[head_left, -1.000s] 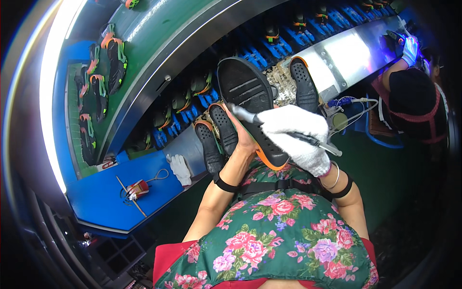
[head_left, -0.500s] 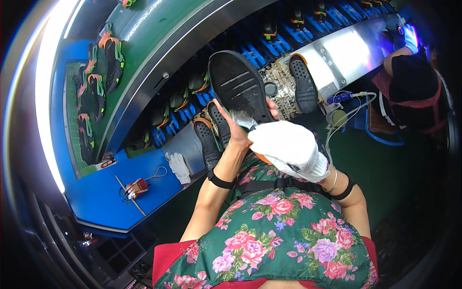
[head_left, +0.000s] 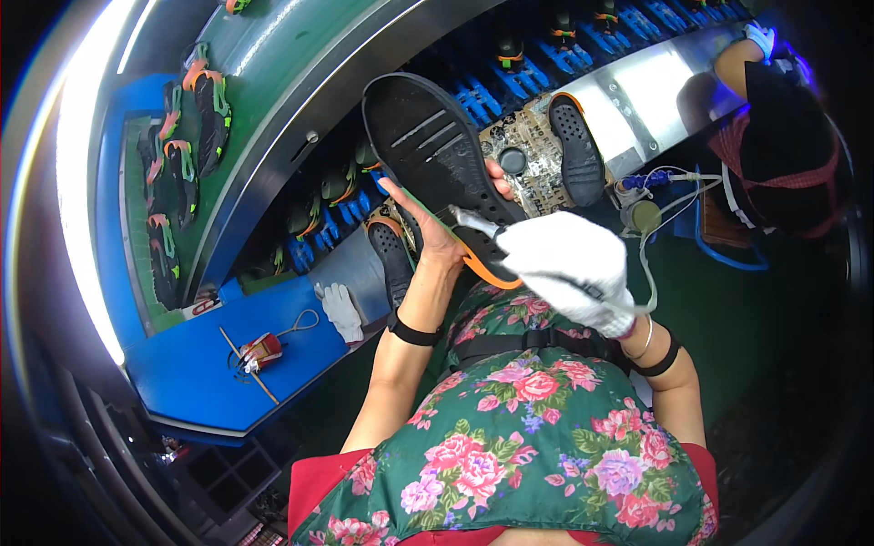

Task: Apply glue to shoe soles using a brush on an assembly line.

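Note:
A large black shoe sole [head_left: 428, 146] with grooves, holes and an orange rim at the heel tilts up before me. My bare left hand [head_left: 435, 238] is closed around it, thumb on the near side and fingertips showing past its right edge. In a white knitted glove, my right hand [head_left: 569, 268] grips a small brush [head_left: 475, 221] whose light tip lies against the sole's lower part. Most of the brush's handle is hidden by the glove. To the right, another black sole [head_left: 581, 150] with an orange edge lies on a taped brown board [head_left: 533, 136]. One more perforated sole [head_left: 391, 264] rests left of my wrist.
Behind, a curved line carries shoe uppers on blue racks [head_left: 523, 82]. A blue table [head_left: 218, 364] at left holds a red can [head_left: 261, 350] with a stick and a white glove [head_left: 341, 314]. A co-worker [head_left: 774, 136] sits at right, beside hoses [head_left: 651, 182].
The sole in my left hand has shifted up and left, exposing its orange heel rim. My gloved right hand has moved slightly right and down, the brush tip now lower on the sole.

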Demonstrator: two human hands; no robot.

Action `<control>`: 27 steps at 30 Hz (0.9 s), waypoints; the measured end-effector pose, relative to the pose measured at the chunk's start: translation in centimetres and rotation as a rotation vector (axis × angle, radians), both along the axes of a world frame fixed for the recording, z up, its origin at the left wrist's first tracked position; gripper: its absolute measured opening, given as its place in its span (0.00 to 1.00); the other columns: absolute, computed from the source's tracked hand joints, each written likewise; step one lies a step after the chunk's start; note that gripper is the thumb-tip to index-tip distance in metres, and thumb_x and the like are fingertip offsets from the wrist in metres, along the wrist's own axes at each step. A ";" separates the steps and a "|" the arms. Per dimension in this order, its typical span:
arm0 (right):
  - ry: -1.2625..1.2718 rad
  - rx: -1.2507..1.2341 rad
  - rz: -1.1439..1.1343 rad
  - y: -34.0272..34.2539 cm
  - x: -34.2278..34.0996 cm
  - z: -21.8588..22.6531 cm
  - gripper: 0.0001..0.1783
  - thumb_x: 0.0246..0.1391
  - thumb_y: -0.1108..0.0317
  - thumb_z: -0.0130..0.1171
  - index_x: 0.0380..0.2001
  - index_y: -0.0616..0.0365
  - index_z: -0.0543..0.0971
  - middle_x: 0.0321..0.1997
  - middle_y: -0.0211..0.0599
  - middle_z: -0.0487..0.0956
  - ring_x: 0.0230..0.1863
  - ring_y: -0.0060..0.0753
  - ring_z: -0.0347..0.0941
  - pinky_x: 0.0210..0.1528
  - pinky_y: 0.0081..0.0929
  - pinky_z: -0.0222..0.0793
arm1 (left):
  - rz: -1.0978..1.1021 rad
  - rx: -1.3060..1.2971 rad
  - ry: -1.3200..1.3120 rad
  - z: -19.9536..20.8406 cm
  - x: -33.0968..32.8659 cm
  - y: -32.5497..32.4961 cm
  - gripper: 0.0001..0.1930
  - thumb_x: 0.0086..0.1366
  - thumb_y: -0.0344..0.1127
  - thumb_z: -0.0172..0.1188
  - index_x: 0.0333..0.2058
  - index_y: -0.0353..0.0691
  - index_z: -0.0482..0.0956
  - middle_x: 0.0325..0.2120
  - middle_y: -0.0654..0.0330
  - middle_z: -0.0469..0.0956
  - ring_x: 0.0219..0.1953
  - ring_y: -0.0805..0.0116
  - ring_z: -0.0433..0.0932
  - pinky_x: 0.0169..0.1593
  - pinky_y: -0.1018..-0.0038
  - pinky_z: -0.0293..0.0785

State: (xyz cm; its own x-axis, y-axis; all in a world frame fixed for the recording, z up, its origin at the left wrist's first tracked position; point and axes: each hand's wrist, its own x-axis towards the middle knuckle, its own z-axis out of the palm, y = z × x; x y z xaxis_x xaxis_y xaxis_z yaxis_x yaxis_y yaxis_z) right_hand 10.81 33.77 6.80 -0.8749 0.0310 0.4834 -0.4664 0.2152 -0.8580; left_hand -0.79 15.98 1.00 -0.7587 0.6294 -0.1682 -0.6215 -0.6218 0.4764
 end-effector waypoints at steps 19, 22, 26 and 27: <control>-0.076 -0.135 0.039 0.4 0.6 -0.7 0.10 0.45 0.78 0.71 0.34 0.58 0.87 0.39 0.44 0.86 0.41 0.44 0.84 0.43 0.34 0.79 | 0.035 0.005 0.152 1.4 -2.0 0.8 0.68 0.40 0.96 0.29 0.55 0.34 0.70 0.40 0.46 0.78 0.38 0.54 0.80 0.44 0.59 0.80; -0.065 -0.111 0.023 0.3 0.7 -0.8 0.09 0.45 0.78 0.71 0.33 0.59 0.87 0.39 0.45 0.86 0.41 0.44 0.84 0.43 0.34 0.79 | 0.023 0.054 0.151 1.8 -2.2 1.2 0.68 0.39 0.96 0.29 0.55 0.34 0.71 0.40 0.46 0.78 0.39 0.53 0.80 0.45 0.58 0.80; -0.056 -0.144 -0.011 0.4 0.6 -0.8 0.10 0.42 0.79 0.72 0.32 0.59 0.86 0.38 0.45 0.86 0.41 0.44 0.84 0.43 0.35 0.80 | 0.041 0.090 0.130 1.8 -2.3 1.3 0.68 0.40 0.96 0.31 0.55 0.34 0.70 0.40 0.46 0.78 0.39 0.52 0.81 0.45 0.57 0.80; -0.031 -0.091 -0.042 0.4 0.5 -0.4 0.10 0.42 0.79 0.72 0.32 0.59 0.86 0.39 0.45 0.86 0.41 0.44 0.84 0.43 0.35 0.80 | 0.053 0.072 0.118 1.8 -2.2 1.3 0.67 0.40 0.96 0.31 0.56 0.34 0.70 0.40 0.46 0.78 0.40 0.51 0.81 0.45 0.57 0.80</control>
